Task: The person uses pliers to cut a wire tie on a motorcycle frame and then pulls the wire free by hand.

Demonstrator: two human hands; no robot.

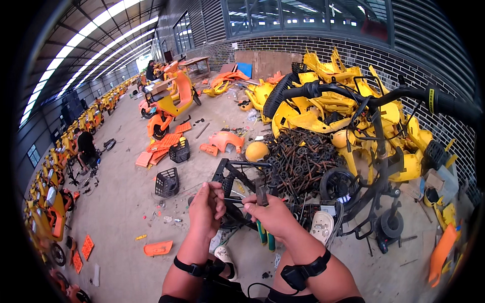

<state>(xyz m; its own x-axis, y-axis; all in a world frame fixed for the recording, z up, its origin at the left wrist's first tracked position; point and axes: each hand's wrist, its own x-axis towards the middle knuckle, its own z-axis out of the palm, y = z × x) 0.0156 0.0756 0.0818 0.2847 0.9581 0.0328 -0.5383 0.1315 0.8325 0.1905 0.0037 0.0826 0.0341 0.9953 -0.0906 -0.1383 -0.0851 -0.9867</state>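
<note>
A black basket (167, 183) lies left of my curled left fingers (217, 195); whether they pinch anything, I can't tell. Just beyond them stands a black frame (242, 176). My right fingers (251, 200) grip green-handled pliers (262, 233), head up, with yellow panels (309, 121) heaped beyond to their right.

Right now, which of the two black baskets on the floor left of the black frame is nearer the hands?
The front basket, closer to the left hand; the rear basket sits farther off, beside the orange panels.
</note>
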